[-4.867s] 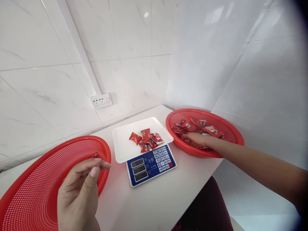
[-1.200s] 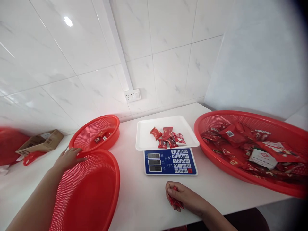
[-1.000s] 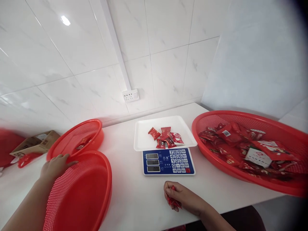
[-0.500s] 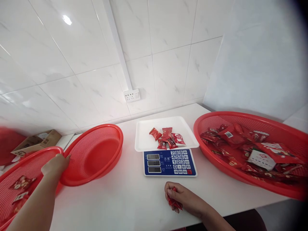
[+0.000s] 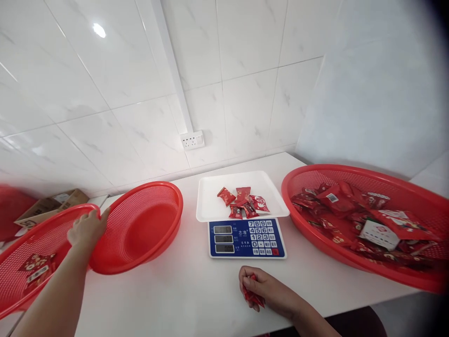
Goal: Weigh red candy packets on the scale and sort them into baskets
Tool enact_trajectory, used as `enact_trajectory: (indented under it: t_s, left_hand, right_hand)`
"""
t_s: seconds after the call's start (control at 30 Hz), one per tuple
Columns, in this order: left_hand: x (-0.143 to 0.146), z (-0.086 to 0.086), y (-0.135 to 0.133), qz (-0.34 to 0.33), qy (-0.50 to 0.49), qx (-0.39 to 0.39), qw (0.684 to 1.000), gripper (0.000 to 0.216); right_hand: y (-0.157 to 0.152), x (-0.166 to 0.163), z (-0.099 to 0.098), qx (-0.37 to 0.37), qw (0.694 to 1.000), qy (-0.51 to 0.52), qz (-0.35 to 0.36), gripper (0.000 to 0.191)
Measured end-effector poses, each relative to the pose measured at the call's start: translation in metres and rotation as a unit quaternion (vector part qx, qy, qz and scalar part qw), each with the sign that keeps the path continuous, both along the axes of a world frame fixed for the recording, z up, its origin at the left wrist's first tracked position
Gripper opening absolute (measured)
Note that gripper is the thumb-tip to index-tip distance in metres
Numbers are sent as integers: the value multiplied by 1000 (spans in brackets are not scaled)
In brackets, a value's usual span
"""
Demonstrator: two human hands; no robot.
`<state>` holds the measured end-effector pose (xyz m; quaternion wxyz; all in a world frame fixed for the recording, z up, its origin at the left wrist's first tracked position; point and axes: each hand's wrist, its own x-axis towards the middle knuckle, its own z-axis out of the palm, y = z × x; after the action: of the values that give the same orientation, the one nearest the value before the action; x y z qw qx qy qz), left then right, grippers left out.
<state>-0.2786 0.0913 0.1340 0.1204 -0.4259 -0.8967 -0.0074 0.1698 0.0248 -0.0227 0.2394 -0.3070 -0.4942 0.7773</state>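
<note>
My left hand (image 5: 86, 228) is closed over the rim of the left red plastic basket (image 5: 49, 216), where it meets the middle red basket (image 5: 157, 252). A few red packets (image 5: 40, 267) lie in the left basket; none shows in the middle one. Resting on the table in front of the scale, my right hand (image 5: 261, 286) is shut on small red-wrapped snack packets (image 5: 253, 296), partly hidden by the fingers. Several red snack packets (image 5: 242, 196) sit on the white tray (image 5: 210, 187) of the blue digital scale (image 5: 247, 238).
To the right stands a large red basket (image 5: 294, 206) full of red packets, with a white box (image 5: 379, 235) among them. A cardboard box (image 5: 49, 206) is behind the left basket. The white table (image 5: 168, 299) meets a tiled wall with a power socket (image 5: 192, 140).
My left hand has moved slightly right and up, and the left basket has shifted right with it. The middle basket has moved slightly right. My right hand has stayed put.
</note>
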Motion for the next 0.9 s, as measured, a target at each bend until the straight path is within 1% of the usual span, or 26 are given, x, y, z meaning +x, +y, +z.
enact_trajectory:
  t_s: [0.03,0.07,0.13,0.17,0.2,0.27,0.33,0.37,0.4,0.47,0.5,0.57,0.63,0.73,0.83,0.9]
  left_hand:
    - [14,2,6,-40,5,21,999,61]
    - [32,3,13,-96,5,39,995,56]
    - [76,4,28,-222,-6,55,973,48]
    - [101,3,35,-305,-21,56,951,47]
    - [128,1,42,-385,-36,44,921,45]
    - [179,-4,55,-492,-52,4,869,39]
    - [222,-13,68,-577,-60,-43,813,43]
    - [239,-17,74,-606,-60,-65,791,49]
    - [254,-22,80,-624,-60,-82,775,54]
    - [274,-29,90,-641,-58,-108,758,56]
    - [281,-32,94,-641,-55,-116,757,54]
    - [289,-34,98,-626,-50,-124,768,47]
    - [287,-30,98,-592,-43,-120,796,44]
    - [265,-12,90,-518,-33,-97,849,43]
    - [223,13,78,-439,-21,-83,895,38]
    - [196,26,69,-395,-19,-88,914,33]
  right_hand:
    - [0,0,0,2,1000,2,3,46]
    - [1,-1,-1,4,1000,3,6,45]
    - [2,-1,-2,11,1000,-1,14,45]
    - [2,-1,-2,14,1000,-3,17,45]
    - [2,-1,-2,16,1000,-6,18,45]
    - [1,-1,-2,19,1000,-7,16,46]
    - [0,-1,-1,19,1000,-4,12,46]
    - [-1,-1,0,19,1000,-4,10,46]
    - [-1,-1,0,21,1000,-5,8,47]
    - [-3,-1,2,26,1000,-7,4,47]
    - [-3,-1,3,31,999,-9,4,47]
    - [-4,-1,5,38,999,-12,4,47]
    - [-5,-1,6,41,999,-18,3,46]
    - [-5,0,7,42,999,-29,7,45]
    - [-5,0,7,44,998,-40,17,42]
    - [-5,0,7,46,997,-49,24,39]
